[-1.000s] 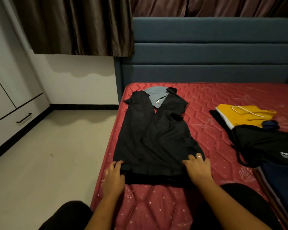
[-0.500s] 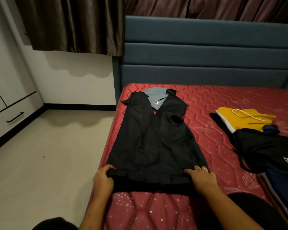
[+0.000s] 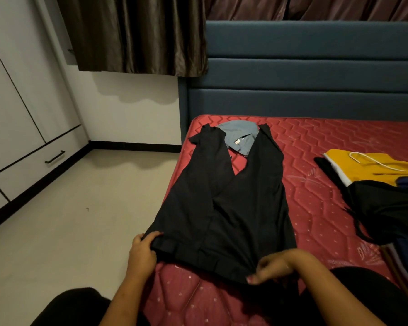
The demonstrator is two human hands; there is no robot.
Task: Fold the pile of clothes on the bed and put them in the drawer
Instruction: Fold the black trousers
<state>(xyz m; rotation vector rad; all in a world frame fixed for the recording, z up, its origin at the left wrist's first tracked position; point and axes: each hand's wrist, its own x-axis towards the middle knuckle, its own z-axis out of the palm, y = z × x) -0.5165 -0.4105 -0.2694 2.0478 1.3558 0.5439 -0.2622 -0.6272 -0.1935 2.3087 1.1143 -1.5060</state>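
Gripping one waistband corner, the left hand (image 3: 140,252) curls its fingers round the near edge of the black trousers (image 3: 222,208); the right hand (image 3: 271,269) pinches the opposite corner. From both grips the trousers stretch away over the red bed (image 3: 316,196), their leg ends flanking a blue-grey garment (image 3: 239,137). Right of the right grip, well apart, lies the pile of clothes (image 3: 386,208). Far left of the left grip is the closed drawer (image 3: 40,161).
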